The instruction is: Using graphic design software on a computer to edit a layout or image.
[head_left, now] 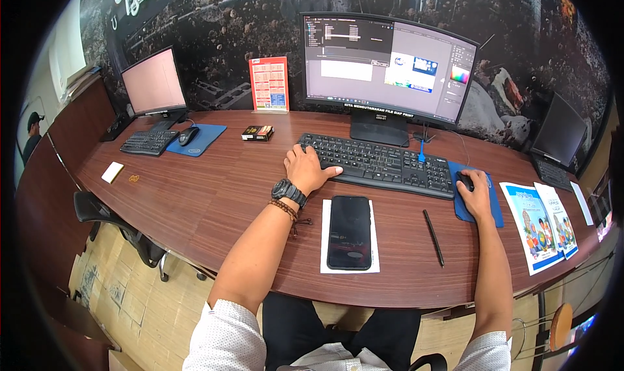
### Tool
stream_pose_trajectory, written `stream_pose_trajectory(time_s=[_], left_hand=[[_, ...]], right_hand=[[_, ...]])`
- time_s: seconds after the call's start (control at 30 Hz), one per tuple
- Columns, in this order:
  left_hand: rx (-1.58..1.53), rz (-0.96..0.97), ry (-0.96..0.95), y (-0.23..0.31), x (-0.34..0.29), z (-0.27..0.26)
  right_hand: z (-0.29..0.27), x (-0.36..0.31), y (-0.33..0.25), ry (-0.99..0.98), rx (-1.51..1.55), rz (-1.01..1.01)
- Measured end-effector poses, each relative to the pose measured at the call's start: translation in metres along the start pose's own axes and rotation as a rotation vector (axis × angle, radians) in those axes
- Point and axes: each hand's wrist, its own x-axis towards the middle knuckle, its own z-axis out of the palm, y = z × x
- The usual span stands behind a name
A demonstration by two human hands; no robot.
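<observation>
My left hand (307, 169) rests on the left end of a black keyboard (383, 162), fingers spread over the keys and thumb stretched out along its near edge. A black watch and a beaded bracelet circle that wrist. Over on the right, my right hand (478, 192) is wrapped round a black computer mouse (464, 180), which sits on a blue mouse pad (495, 208). Behind the keyboard stands a wide curved monitor (351, 56), lit with a file window and a design program. Between my forearms a dark-screened phone (350, 233) lies on a white sheet of paper (326, 244).
A black pen (433, 238) lies right of the phone. Printed booklets (534, 231) are at the right edge. Leftward are a small black box (257, 133), a red-bordered calendar (269, 85), a second keyboard (149, 143), another monitor (155, 82) and a notepad (112, 172). A chair (120, 218) stands below.
</observation>
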Motion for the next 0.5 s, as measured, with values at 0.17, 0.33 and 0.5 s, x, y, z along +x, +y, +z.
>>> stream_pose_trajectory(time_s=[0.17,0.33,0.5], left_hand=[[0.000,0.003,-0.003,-0.001,0.000,0.000],[0.000,0.010,0.014,0.000,0.000,0.001],[0.002,0.011,0.009,-0.002,0.000,0.002]], right_hand=[[-0.001,0.000,-0.004,-0.015,-0.008,0.032],[0.000,0.001,0.001,-0.010,-0.014,0.026],[0.001,0.000,-0.010,0.039,-0.100,0.070]])
